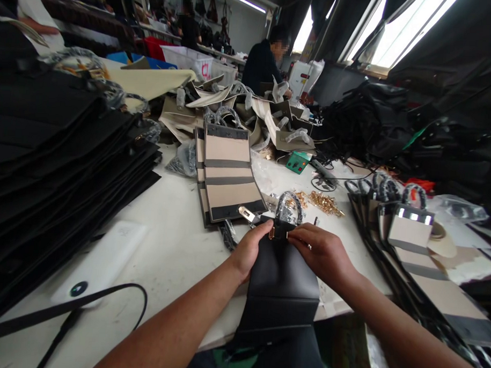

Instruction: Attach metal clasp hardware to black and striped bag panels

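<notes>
A black leather bag panel [284, 276] hangs over the table's front edge before me, its upper end held between both hands. Its looped handle [290, 204], wrapped in clear plastic, stands up at the top. My left hand [249, 248] is closed on the panel's upper left edge, thumb on top beside a gold metal fitting [272, 231]. My right hand [323, 251] is closed in a pinch at the upper right edge, where a small gold fitting [288, 235] shows by the fingertips. A strap with a gold plate [247, 213] sticks out at the left.
Stacked beige-and-black bag panels [228, 146] lie ahead, with loose gold fittings [324, 203] right of them. Black panels [61, 161] are piled left, behind a white power bank [101, 259]. More handled panels [411, 232] lie right. A green box [298, 162] and another person [260, 61] are farther back.
</notes>
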`<state>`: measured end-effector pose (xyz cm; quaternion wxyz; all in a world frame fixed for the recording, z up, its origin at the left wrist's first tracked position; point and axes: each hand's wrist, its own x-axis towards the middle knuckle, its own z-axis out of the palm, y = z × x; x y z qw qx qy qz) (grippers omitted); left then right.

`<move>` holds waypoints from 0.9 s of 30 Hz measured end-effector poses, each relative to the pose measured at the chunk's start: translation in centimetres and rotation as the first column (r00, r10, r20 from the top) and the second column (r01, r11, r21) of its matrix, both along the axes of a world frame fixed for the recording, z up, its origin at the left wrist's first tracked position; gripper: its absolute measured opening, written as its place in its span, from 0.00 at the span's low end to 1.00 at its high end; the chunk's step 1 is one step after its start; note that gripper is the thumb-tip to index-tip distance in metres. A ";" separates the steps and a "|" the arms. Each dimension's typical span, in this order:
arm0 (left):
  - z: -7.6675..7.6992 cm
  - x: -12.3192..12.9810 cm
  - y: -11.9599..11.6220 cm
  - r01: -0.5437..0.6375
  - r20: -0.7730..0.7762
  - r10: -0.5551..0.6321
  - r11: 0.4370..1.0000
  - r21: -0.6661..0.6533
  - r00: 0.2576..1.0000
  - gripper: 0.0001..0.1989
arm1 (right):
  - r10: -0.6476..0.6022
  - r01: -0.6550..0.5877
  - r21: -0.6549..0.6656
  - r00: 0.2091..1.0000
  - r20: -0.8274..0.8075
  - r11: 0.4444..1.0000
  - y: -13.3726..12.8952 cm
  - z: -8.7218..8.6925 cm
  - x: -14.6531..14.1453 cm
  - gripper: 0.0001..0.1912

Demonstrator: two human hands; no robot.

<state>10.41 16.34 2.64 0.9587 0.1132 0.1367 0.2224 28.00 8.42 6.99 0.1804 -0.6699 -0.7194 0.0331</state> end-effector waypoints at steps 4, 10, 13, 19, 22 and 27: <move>-0.5 0.1 -0.2 -0.049 -0.013 0.050 0.997 0.065 0.999 0.19 | 0.003 0.004 -0.050 0.992 0.126 0.999 0.2 0.3 -0.9 0.12; -0.2 0.1 0.1 -0.106 -0.096 0.110 0.994 0.040 0.989 0.20 | -0.043 0.044 -0.015 0.995 0.090 0.999 1.6 -0.8 -1.7 0.12; 0.4 -0.2 0.4 -0.062 -0.068 0.061 0.998 -0.010 0.996 0.21 | -0.103 0.112 0.059 0.985 -0.136 0.992 1.2 -0.7 -1.3 0.10; 0.9 -0.6 0.5 -0.007 -0.045 0.007 1.000 -0.001 0.999 0.22 | -0.112 0.170 0.237 0.964 -0.240 0.957 -2.4 -0.6 -1.5 0.18; 0.8 -0.7 0.5 -0.027 -0.053 0.028 1.000 0.013 0.998 0.21 | -0.098 0.131 0.251 0.985 -0.139 0.959 -3.2 -0.9 -2.2 0.22; 0.8 -0.9 0.7 -0.009 -0.052 0.009 1.000 0.001 0.999 0.22 | -0.129 0.133 0.173 0.991 -0.032 0.976 -2.6 -0.1 -2.9 0.33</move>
